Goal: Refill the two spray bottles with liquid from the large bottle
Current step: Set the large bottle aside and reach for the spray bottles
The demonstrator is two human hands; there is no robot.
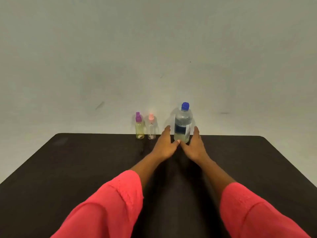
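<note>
Large bottle, right of frame centre, upright at the far edge of the dark table. Blue cap on, dark label round the middle. Clear plastic; a pale liquid band shows below the label, level above that can't be read. Likely thin-walled and squashy, so it'll dent under a hard squeeze, and smooth enough to slip. Best hold: the waist at the label, then steady the base while the cap comes off.

Left hand and right hand flank the bottle's lower half, fingers extended, palms facing in. Neither has closed on it; whether the fingertips touch the plastic, can't tell. Thumbs meet in front of the base.

Just left of the hands: pink-topped spray bottle, clear, looks nearly empty. Beside that, purple-topped spray bottle with yellowish contents. Both upright, pump heads on, narrow necks, so spill risk when pouring. Nothing refilled yet.
</note>
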